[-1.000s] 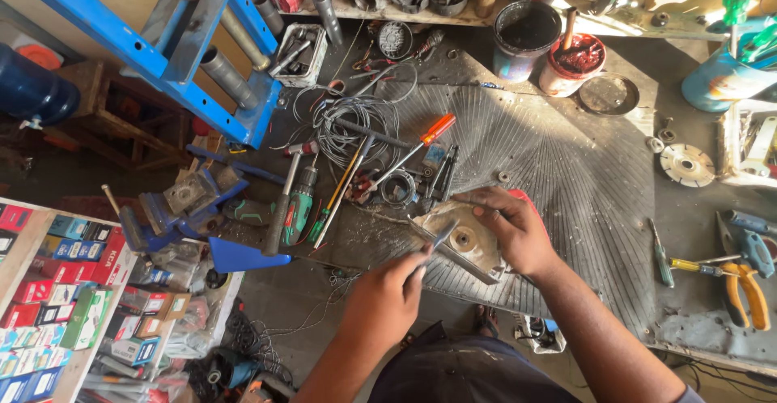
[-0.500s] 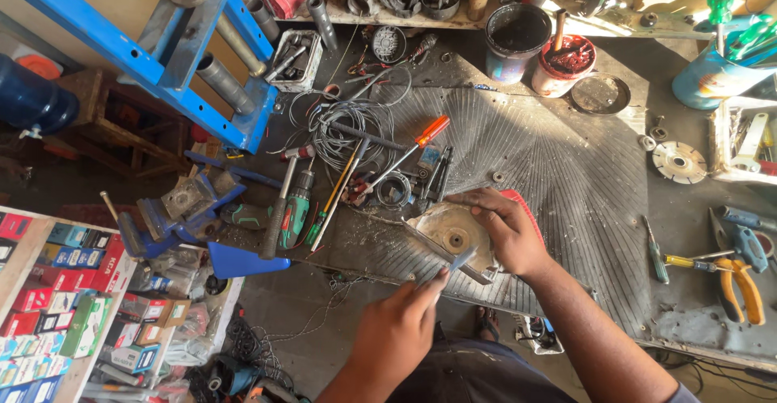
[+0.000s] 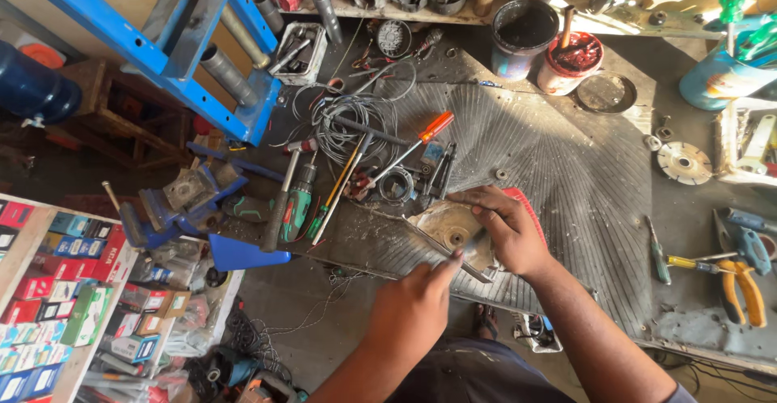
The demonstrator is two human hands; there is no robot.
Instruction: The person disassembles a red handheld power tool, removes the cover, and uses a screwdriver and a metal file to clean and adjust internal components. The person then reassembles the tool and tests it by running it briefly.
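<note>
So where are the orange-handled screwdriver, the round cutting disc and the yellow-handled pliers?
orange-handled screwdriver [image 3: 435,126], head view, on its orange handle.
round cutting disc [image 3: 684,163], head view, on its face near the centre hole.
yellow-handled pliers [image 3: 740,286], head view, on one yellow handle.
</note>
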